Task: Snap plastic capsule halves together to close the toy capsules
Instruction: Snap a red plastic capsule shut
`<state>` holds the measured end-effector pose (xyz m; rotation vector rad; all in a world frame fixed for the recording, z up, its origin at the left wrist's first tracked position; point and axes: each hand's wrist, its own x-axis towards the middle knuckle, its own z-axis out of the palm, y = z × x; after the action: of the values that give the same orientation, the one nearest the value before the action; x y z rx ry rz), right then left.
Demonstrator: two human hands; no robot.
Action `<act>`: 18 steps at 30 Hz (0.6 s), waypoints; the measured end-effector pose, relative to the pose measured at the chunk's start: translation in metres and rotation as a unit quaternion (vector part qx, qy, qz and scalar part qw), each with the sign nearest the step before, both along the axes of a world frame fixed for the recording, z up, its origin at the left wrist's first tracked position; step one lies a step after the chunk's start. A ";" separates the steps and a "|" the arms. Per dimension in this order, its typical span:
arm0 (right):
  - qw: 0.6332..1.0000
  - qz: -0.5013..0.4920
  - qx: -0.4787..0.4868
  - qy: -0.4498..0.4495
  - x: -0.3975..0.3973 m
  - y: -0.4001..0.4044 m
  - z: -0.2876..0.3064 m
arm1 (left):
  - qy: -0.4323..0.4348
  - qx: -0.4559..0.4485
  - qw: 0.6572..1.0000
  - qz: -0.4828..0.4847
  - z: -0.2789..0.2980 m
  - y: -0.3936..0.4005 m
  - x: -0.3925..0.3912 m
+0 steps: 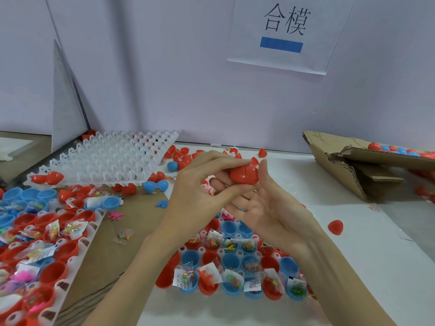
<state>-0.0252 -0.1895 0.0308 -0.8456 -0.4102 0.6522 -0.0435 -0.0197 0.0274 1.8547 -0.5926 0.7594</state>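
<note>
A red capsule point(243, 175) is held between both hands above the table, its two halves joined along a visible seam. My left hand point(200, 191) pinches it from the left with thumb and fingers. My right hand point(263, 205) lies palm up under it, its fingers bent round the capsule's right side. Below the hands a white tray point(202, 250) holds several red and blue open capsule halves point(229, 228), many with small bagged toys inside.
A second filled tray point(77, 252) lies at the left on cardboard. An empty white tray point(110, 158) leans at the back left, with loose red and blue halves around it. A cardboard box point(348, 165) of closed capsules sits right. A loose red half point(336, 227) lies nearby.
</note>
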 end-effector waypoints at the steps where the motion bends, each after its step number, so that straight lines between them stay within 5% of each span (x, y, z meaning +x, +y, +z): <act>1: 1.000 0.005 0.003 0.004 -0.001 0.002 0.000 | 0.005 -0.008 1.000 -0.003 0.000 0.000 0.000; 18: 0.993 0.071 -0.003 0.099 -0.002 -0.009 0.005 | 0.054 -0.028 0.995 -0.074 0.004 0.006 -0.002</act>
<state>-0.0273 -0.1990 0.0356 -0.7537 -0.2898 0.8610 -0.0452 -0.0141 0.0319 1.7667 -0.6252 0.5676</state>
